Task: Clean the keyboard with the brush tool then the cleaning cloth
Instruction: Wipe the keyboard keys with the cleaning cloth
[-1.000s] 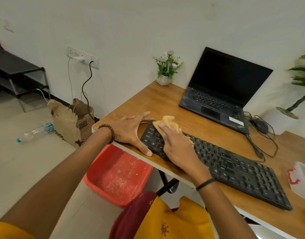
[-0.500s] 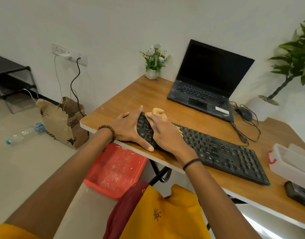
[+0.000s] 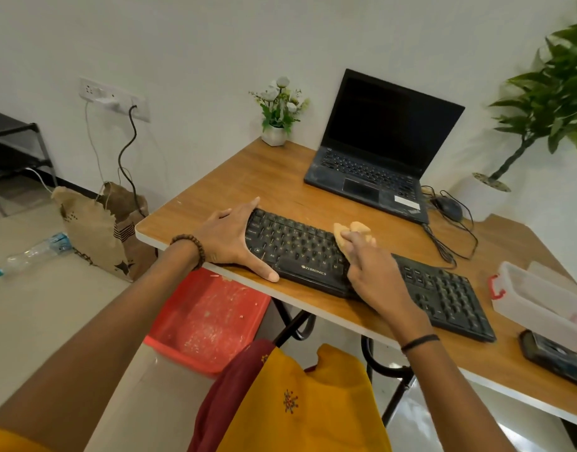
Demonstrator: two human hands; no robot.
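Black keyboard [image 3: 300,252], "ZEBRONICS" printed below the spacebar, sat on the wooden desk [image 3: 248,181]. Left hand [image 3: 230,239] lay flat, fingers straight, bracing its left end. Right hand [image 3: 375,272] gripped the bunched cleaning cloth [image 3: 352,230] against the middle keys.

A brown beaded bracelet [image 3: 191,247] rings the wrist behind the left fingers [image 3: 244,207]; a thin black band [image 3: 419,341] sits behind the right fingers [image 3: 352,238]. Clothing: mustard-yellow embroidered garment [image 3: 306,406], maroon cloth drape [image 3: 228,386]

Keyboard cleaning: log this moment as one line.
phase: cloth wipe | left hand: braces keyboard at left end | right hand: holds cloth on middle keys
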